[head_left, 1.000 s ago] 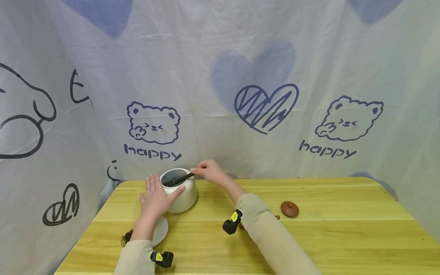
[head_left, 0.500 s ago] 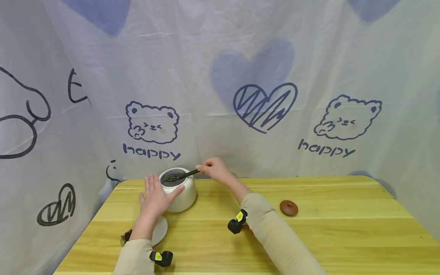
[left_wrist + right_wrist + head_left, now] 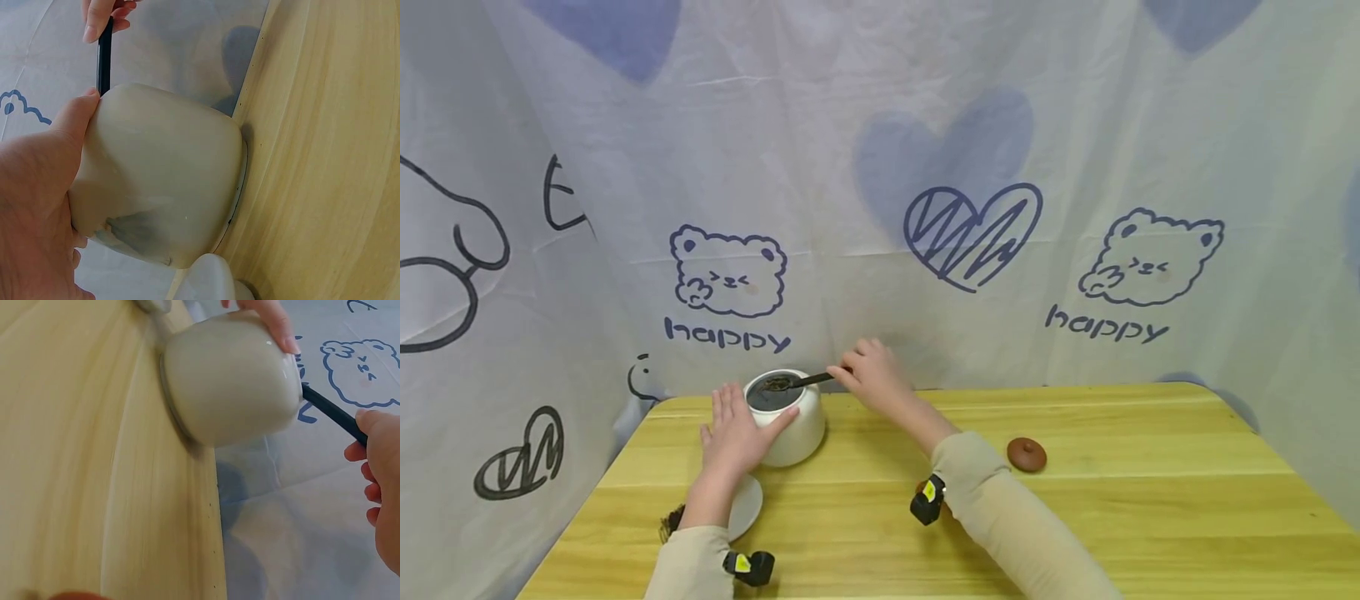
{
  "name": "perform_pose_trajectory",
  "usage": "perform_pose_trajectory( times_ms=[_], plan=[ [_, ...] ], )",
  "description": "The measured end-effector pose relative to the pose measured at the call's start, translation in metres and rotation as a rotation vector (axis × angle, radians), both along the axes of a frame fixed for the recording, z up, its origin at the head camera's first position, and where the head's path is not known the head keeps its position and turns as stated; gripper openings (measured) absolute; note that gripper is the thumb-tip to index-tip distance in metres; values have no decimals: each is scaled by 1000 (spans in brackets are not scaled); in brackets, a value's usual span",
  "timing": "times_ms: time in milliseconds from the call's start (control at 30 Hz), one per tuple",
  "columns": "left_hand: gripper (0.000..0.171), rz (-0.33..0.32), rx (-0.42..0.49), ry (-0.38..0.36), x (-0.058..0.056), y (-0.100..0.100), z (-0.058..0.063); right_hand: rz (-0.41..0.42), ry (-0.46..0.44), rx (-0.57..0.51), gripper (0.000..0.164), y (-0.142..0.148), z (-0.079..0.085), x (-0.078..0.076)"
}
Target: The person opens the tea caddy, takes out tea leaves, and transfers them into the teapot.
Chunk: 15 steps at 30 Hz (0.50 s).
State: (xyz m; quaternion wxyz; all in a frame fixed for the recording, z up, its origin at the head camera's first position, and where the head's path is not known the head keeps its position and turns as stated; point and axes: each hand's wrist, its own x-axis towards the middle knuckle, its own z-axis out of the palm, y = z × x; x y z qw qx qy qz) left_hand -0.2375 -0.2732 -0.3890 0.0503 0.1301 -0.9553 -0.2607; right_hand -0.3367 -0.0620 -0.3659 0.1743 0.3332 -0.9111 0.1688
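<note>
A white ceramic jar stands upright near the table's back left, its mouth uncovered. My left hand steadies it, thumb at the near rim and fingers along the left side. By its black handle, my right hand pinches a scoop between thumb and fingers. Dark, leafy bits lie on the scoop's head, which is at the jar's mouth. In the left wrist view the handle rises past the jar's rim, while the jar's wall hides the head. A grey-green painted patch shows on the jar.
A white round lid lies in front of the jar, partly behind my left forearm. Beside that arm is a dark, bristly clump. A red-brown lid rests right of centre. My right sleeve mostly covers another reddish-brown thing. A printed curtain hangs behind the table.
My right hand has moved slightly right and up, drawing the scoop partway back so its leaf-covered head shows at the mouth. The left hand stays on the jar.
</note>
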Motion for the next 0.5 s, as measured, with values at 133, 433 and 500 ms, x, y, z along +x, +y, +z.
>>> perform_pose_trajectory(
  times_ms=[133,433,500],
  plan=[
    [124,-1,4,1,1,1,1,2,58,37,35,4,-2,0],
    [124,2,0,3,0,1,0,33,85,11,32,11,-3,0],
    [125,0,1,2,0,1,0,45,79,-2,32,11,-2,2]
  ],
)
